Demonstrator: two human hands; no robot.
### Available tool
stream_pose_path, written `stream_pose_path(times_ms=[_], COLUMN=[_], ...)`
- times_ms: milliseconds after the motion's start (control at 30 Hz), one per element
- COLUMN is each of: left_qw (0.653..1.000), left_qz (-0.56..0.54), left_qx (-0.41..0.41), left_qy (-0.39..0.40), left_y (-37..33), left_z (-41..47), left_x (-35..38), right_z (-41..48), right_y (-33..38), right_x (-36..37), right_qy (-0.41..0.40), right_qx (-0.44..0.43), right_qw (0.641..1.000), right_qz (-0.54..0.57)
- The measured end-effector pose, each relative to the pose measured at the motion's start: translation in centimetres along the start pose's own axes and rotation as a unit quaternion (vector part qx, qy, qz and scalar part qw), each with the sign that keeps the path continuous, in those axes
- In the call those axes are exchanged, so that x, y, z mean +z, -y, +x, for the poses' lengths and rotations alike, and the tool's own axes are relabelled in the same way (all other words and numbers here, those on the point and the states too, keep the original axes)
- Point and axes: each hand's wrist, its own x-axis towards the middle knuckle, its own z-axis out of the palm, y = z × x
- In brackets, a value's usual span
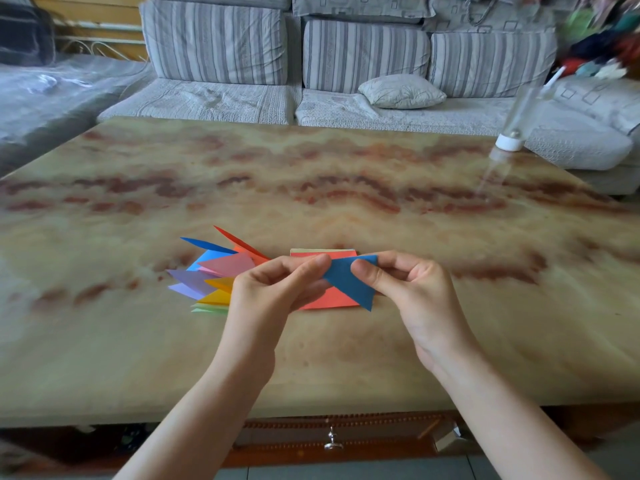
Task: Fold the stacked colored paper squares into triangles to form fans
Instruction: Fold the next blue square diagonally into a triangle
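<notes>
Table [311, 174], triangle [349, 278] between left hand [266, 292], right hand [412, 292]

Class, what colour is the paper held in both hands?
The paper is dark blue; head view.

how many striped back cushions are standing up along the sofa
3: the left cushion, the middle cushion behind the small pillow, and the right cushion. The blurred clutter at the far right may hide more.

dark blue triangle [349, 278], red square [329, 299], striped cushions [214, 39]
</notes>
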Motion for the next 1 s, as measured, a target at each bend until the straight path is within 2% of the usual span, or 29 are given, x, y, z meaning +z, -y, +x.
stream_pose_path(times_ms=[167,333,433,533,600,700,1000], left_qw=[1.000,0.999,0.986,0.970,0.957,0.959,0.980], left_qz=[-0.005,0.019,0.121,0.209,0.255,0.245,0.180], left_qx=[-0.010,0.043,0.114,0.121,0.135,0.139,0.080], left_qy=[0.004,-0.005,-0.009,0.030,0.028,0.013,0.033], left_y=[-0.08,0.06,0.12,0.05,0.16,0.30,0.28], left_z=[-0.01,-0.33,-0.07,0.32,0.46,0.33,0.37], left_x=[-0.01,0.35,0.15,-0.34,-0.49,-0.36,-0.34], right_z=[0.08,0.15,0.16,0.15,0.06,0.05,0.21], right_y=[0.00,0.00,0.00,-0.09,-0.12,-0.08,-0.06], right_x=[-0.14,-0.29,-0.48,-0.71,-0.73,-0.68,-0.88], right_qy=[-0.004,0.002,-0.003,0.003,0.015,0.018,0.021], right_qx=[0.004,0.001,0.002,-0.004,-0.009,-0.009,-0.029], right_qw=[1.000,1.000,0.999,0.997,0.996,0.997,0.997], right_qz=[-0.004,-0.020,-0.037,-0.073,-0.092,-0.077,-0.066])
